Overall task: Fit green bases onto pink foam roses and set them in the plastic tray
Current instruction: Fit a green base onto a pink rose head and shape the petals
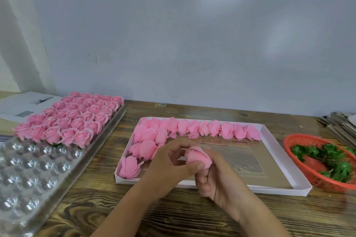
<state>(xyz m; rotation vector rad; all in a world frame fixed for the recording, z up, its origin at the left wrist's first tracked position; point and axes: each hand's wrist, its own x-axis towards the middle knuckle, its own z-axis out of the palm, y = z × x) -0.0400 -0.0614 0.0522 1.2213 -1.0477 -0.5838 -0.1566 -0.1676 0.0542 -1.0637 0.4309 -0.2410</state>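
I am reading the plastic tray (28, 167) at the left as roughly half filled: finished roses are standing upright in its far cells, while the near cells are showing bare. Unfitted roses (192, 128) are lying on their sides along the far and left edges of the white box (269, 188), so a good share is remaining. Green bases (335, 161) are waiting in the red basket (289, 141) at the right. The left hand (169, 161) and the right hand (213, 177) are both curling around one pink rose (198, 157) above the box, pinching it between fingertips. I cannot tell whether a base is already seated under it. Its petals are looking smooth, layered and uncrushed.
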